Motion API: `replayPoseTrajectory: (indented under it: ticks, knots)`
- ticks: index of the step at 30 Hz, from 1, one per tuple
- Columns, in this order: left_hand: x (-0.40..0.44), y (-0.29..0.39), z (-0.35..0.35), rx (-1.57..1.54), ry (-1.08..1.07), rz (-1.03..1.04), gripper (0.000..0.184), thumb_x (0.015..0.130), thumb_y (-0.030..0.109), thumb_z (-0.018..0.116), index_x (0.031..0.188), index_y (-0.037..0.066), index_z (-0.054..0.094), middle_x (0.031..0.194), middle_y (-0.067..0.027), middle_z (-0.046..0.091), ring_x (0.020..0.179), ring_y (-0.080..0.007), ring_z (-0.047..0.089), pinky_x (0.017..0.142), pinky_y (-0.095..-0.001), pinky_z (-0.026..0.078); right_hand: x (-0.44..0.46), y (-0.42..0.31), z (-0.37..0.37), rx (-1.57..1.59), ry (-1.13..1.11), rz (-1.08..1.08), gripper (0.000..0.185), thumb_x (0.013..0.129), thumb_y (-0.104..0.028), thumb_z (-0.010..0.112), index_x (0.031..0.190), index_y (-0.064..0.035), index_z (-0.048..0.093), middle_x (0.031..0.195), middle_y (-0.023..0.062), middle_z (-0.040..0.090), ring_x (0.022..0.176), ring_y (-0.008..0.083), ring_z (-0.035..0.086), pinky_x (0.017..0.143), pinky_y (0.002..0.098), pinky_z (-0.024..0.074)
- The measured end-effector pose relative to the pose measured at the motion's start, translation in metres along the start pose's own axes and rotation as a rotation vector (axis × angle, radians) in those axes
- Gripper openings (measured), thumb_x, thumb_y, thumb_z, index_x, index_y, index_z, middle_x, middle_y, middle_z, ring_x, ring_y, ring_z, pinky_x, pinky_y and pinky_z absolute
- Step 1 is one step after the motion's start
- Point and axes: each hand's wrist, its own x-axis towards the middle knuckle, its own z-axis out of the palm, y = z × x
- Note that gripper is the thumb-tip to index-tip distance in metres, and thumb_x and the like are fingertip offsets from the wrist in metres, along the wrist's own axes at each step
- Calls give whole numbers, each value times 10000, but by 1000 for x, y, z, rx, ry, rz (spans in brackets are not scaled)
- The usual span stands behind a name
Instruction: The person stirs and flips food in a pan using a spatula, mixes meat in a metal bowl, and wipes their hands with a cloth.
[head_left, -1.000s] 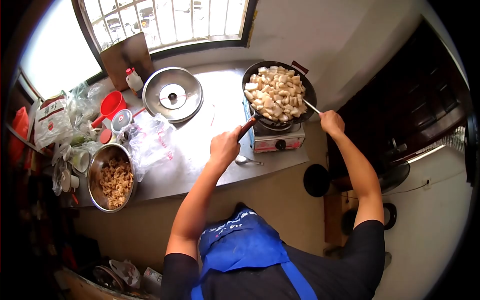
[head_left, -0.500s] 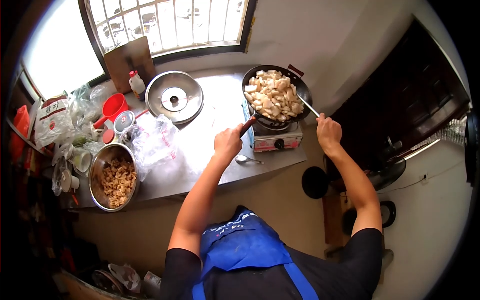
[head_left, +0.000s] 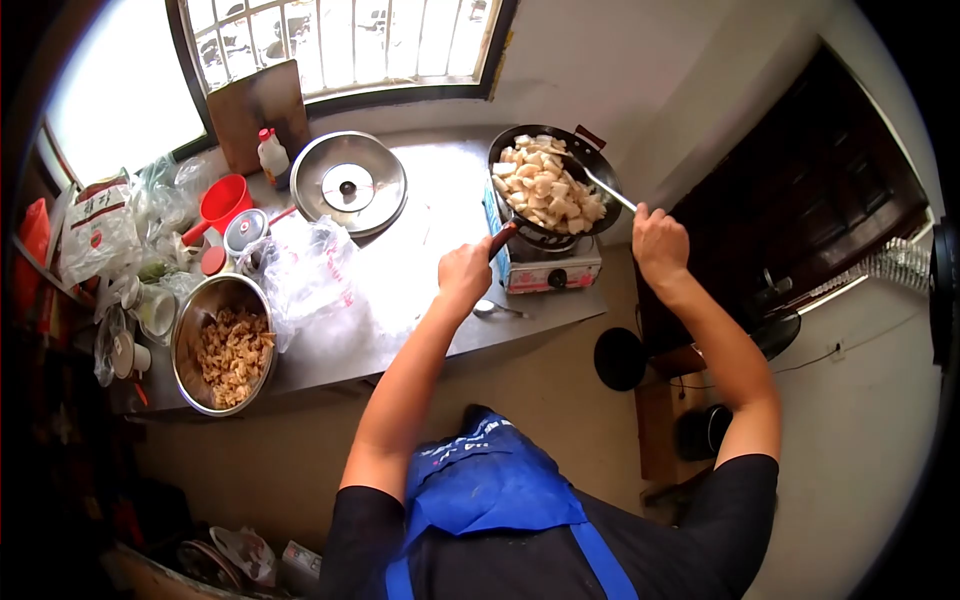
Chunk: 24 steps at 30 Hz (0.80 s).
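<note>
My left hand (head_left: 465, 275) is closed around the dark handle (head_left: 504, 239) of a black wok (head_left: 578, 146) on a portable gas stove (head_left: 552, 276). Many pale, chunky pieces of food (head_left: 542, 188) are heaped in the wok. My right hand (head_left: 660, 243) grips the end of a long metal-handled spatula (head_left: 610, 190) that reaches over the wok's right rim. Its head is among the pieces and mostly hidden by them. A small metal spoon (head_left: 487, 308) lies on the counter just in front of the stove, near my left hand.
On the steel counter (head_left: 420, 180) are a large metal lid (head_left: 325, 165), a steel bowl (head_left: 185, 365) of brown food, a plastic bag (head_left: 310, 270), a red ladle-like scoop (head_left: 226, 200) and a white bottle (head_left: 272, 158). A cutting board (head_left: 255, 105) leans by the window.
My right hand has moved slightly, and the spatula has gone deeper across the wok, shifting the pale pieces. My left hand still holds the wok handle.
</note>
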Motion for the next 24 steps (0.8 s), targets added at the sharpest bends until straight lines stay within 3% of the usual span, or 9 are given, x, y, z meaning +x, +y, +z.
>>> replayPoseTrajectory:
  ticks: [4, 6, 8, 10, 15, 18, 20, 22, 24]
  knots:
    - [3, 3, 3, -93, -36, -38, 404, 839, 52, 564, 1204, 193, 667, 855, -198, 721, 817, -380, 717, 719, -508, 547, 29, 49, 4, 286, -227, 115, 349, 1015, -242, 466, 857, -46, 709, 791, 183, 712, 762, 375, 722, 676, 474, 582]
    - [1, 1, 18, -126, 73, 19, 431, 882, 28, 503, 1227, 222, 675, 875, -179, 723, 808, -377, 712, 714, -507, 545, 44, 76, -14, 384, -348, 201, 308, 956, -283, 524, 905, -50, 719, 941, 187, 716, 885, 437, 687, 761, 547, 545]
    - [-2, -6, 28, -158, 216, 73, 354, 876, 44, 528, 1160, 192, 681, 846, -170, 713, 797, -376, 709, 697, -505, 543, 59, 92, -3, 343, -434, 187, 210, 917, -209, 603, 927, -41, 728, 951, 215, 711, 903, 429, 688, 771, 541, 550]
    - [-1, -7, 15, -139, 143, 26, 238, 868, 74, 565, 1076, 135, 664, 814, -186, 702, 779, -378, 705, 675, -507, 541, 69, 104, 15, 391, -389, 203, 202, 910, -214, 695, 941, -20, 744, 971, 217, 724, 932, 422, 693, 806, 512, 555]
    - [-7, -2, 3, -67, 138, -3, 128, 928, 129, 546, 968, 105, 665, 772, -142, 708, 713, -329, 710, 607, -464, 544, 92, 118, 25, 364, -538, 215, 202, 898, -193, 730, 961, -1, 734, 1018, 209, 727, 969, 404, 697, 821, 492, 558]
    - [-4, -6, 16, -120, 181, 58, 369, 837, 35, 570, 1159, 181, 676, 822, -184, 705, 761, -373, 702, 670, -514, 538, 101, 141, 114, 373, -468, -36, 254, 900, -236, 730, 986, -5, 671, 1025, 231, 704, 975, 424, 677, 824, 528, 537]
    - [-1, -6, 17, -162, 77, 0, 547, 814, 4, 559, 1291, 251, 665, 848, -170, 718, 769, -374, 701, 675, -503, 544, 105, 129, 67, 340, -563, 18, 300, 918, -316, 694, 984, -23, 686, 1031, 225, 710, 982, 430, 677, 820, 531, 540]
    - [1, 1, 5, -91, 10, -31, 523, 796, 28, 592, 1265, 247, 667, 830, -180, 724, 762, -375, 710, 674, -504, 543, 117, 131, 64, 361, -795, 50, 275, 893, -283, 707, 877, -8, 711, 990, 224, 719, 948, 399, 693, 791, 495, 547]
    - [0, 5, 0, 7, -11, -2, 493, 776, 70, 632, 1247, 213, 644, 787, -177, 706, 736, -384, 698, 664, -508, 535, 106, 133, 104, 420, -729, 98, 269, 891, -273, 721, 880, -6, 753, 905, 218, 731, 877, 386, 707, 777, 480, 550]
